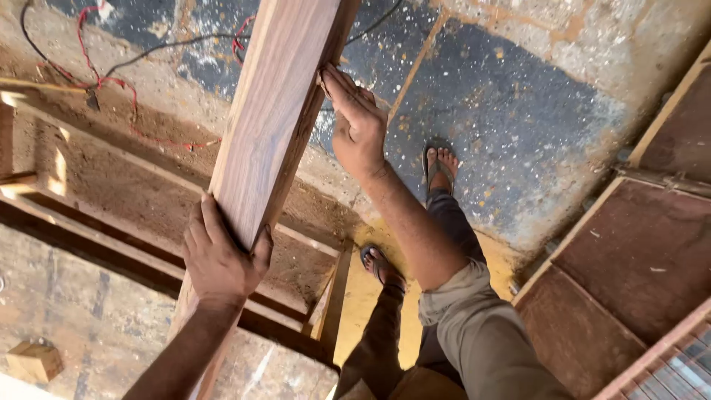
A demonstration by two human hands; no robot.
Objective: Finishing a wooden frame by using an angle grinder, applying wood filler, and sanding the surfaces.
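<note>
A long, thick wooden plank [270, 118] runs from the bottom left up to the top middle, carried above the floor. My left hand [218, 259] wraps its near part, fingers over the top face and thumb on the right edge. My right hand [355, 122] presses against the plank's right edge farther along, fingers curled on the corner. My right forearm and rolled khaki sleeve [474, 318] stretch to the lower right. Below the plank I see my two feet in sandals [438, 163].
A dusty wooden frame bench [111, 185] lies under the plank at left. Red and black wires [111, 74] trail over the speckled blue-grey floor [518, 111]. Brown panelled doors [637, 259] lean at right. A small wood block [33, 361] sits at lower left.
</note>
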